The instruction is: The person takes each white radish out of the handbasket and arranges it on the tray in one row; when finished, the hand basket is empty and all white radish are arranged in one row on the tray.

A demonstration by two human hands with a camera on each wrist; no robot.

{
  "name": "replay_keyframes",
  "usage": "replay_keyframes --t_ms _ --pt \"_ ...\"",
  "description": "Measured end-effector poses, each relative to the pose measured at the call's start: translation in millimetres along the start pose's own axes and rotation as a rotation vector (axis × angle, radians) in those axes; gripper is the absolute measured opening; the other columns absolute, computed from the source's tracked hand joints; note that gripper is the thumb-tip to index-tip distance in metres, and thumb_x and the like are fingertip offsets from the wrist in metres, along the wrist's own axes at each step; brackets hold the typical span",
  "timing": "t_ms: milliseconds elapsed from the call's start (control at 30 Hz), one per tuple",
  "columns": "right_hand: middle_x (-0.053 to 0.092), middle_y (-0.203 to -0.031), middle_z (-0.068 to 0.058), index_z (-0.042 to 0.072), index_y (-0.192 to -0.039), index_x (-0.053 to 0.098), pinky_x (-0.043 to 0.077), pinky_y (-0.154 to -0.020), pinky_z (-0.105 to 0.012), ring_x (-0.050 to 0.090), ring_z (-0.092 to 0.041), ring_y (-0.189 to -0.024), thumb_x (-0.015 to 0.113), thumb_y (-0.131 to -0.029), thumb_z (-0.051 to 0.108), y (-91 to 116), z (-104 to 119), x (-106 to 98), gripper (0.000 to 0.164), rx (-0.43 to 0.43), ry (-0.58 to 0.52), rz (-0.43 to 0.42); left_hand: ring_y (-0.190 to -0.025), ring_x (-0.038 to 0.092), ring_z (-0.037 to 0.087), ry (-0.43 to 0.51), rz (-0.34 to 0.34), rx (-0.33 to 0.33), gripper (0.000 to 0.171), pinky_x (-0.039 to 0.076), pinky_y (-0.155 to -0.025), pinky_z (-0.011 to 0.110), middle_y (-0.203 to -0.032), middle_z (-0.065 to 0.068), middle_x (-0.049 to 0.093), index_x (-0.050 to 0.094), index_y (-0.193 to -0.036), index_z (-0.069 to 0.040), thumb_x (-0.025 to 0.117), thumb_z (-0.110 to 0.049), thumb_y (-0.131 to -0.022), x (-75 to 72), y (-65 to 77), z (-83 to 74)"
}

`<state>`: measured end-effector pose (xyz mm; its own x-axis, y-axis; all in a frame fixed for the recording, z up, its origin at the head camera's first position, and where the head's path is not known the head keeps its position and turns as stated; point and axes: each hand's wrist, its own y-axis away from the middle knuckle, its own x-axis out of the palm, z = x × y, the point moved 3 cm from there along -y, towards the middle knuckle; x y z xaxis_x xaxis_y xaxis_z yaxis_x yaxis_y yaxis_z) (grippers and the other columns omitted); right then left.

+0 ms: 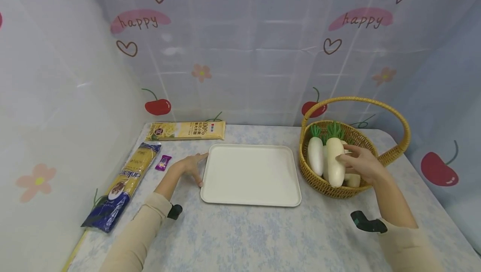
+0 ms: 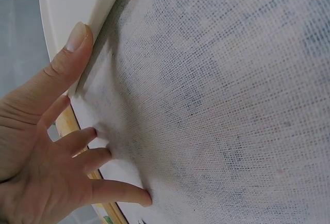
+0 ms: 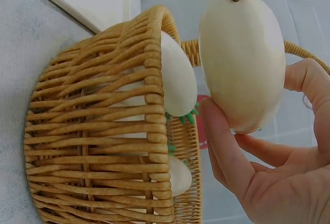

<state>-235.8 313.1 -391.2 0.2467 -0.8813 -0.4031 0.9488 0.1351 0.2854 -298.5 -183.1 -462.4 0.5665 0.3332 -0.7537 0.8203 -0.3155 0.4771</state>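
Cherry-print curtain (image 1: 263,75) at back, blue-mottled tablecloth (image 1: 240,238) below. On my head cam, R hand (image 1: 362,163) pinches a toy white radish (image 1: 335,163) between thumb & fingers, lifted over the wicker basket (image 1: 319,185). Its long axis runs approx. fore-aft: green leaves point to the curtain, blunt root end w/ a cord loop toward the wearer. Basket handle (image 1: 353,98) arches over behind & to the R, so that side's obstructed. 2nd radish (image 1: 315,155) lies in basket just L, leaves also away. L hand (image 1: 189,166) is spread wide, thumb touching the white tray (image 1: 251,176) at its L edge. Noodle pack (image 1: 186,131), ankara pasta pack (image 1: 125,188) & purple sweet (image 1: 163,163) are further L.
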Motion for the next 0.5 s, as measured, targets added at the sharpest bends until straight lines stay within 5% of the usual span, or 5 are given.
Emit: replay_keyframes --t_ms 500 --pt "0.030 -0.137 -0.041 -0.008 -0.148 0.009 0.055 -0.081 -0.035 0.059 -0.027 -0.103 0.054 -0.095 0.023 12.9 9.7 16.9 0.076 -0.044 0.006 0.019 -0.137 0.015 0.050 -0.012 -0.006 0.002 0.116 0.023 -0.106 0.064 -0.153 0.029 0.010 0.018 -0.152 -0.011 0.089 -0.018 -0.060 0.0 -0.4 0.1"
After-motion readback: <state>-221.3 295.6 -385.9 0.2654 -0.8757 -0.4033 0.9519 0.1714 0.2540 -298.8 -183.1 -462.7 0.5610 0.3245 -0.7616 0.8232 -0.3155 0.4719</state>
